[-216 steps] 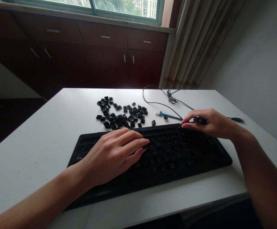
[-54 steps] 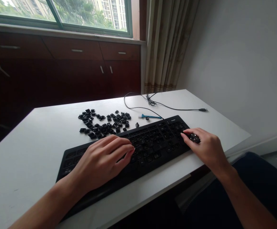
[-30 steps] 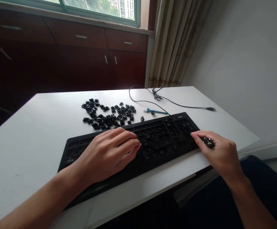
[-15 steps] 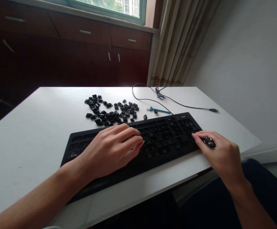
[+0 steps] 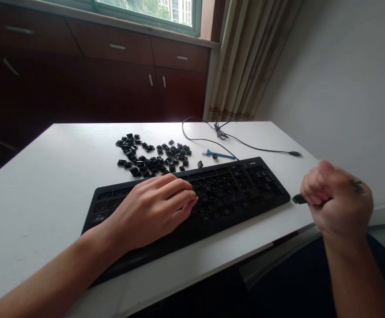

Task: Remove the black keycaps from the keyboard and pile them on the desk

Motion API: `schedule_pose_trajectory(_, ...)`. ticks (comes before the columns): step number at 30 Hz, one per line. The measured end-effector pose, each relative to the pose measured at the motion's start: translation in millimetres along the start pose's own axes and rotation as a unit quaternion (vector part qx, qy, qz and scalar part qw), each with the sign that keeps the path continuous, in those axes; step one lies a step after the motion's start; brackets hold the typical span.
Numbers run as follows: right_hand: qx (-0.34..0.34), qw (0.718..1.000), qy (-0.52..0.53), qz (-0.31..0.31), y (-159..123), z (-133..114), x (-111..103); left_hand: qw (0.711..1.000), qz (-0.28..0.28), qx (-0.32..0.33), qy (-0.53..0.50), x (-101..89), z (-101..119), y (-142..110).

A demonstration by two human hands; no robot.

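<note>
A black keyboard lies on the white table, with bare sockets where many keycaps are off. Over its left half rests my left hand, fingers curled and pressed together, the tips hidden; I cannot make out what is under them. My right hand, slightly blurred, is a fist off the keyboard's right end. A black piece juts from its left side, and more black shows near the thumb; its kind is unclear. Behind the keyboard lies a heap of black keycaps.
A small blue brush lies behind the keyboard, with a loose keycap touching or close to it. Another keycap stands near the rear edge. The keyboard's cable runs back in a loop and ends in a USB plug.
My right hand has left the keyboard's right end, moved right and up, and turned into a fist. It was pinching at the number keys before. My left hand stays about where it was.
</note>
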State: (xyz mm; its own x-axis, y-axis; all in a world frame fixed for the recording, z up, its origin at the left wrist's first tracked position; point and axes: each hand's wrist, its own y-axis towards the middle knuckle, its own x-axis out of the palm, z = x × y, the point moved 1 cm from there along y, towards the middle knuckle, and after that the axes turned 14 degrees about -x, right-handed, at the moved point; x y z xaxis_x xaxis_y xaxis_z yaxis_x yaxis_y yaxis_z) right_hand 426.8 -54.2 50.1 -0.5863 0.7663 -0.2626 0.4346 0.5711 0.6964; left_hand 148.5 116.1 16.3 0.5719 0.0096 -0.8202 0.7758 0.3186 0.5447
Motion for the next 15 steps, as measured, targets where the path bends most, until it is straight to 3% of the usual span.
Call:
schedule_pose_trajectory(2,0.044,0.984,0.166,0.053,16,0,8,1.000,0.000,0.000,-0.001,-0.2,0,0)
schedule_pose_trajectory(3,0.067,0.977,0.197,0.046,24,-1,13,1.000,0.000,0.000,-0.002,-0.4,0,0)
schedule_pose_trajectory(6,0.032,0.976,0.213,0.026,40,-5,24,1.000,0.000,0.000,-0.003,-1.1,1,0)
schedule_pose_trajectory(9,-0.039,0.968,0.237,0.070,40,-2,31,1.000,-0.004,-0.004,0.001,-1.1,1,-1)
schedule_pose_trajectory(15,0.053,0.968,0.243,-0.013,33,18,40,1.000,-0.013,-0.014,0.002,-0.7,0,-3)
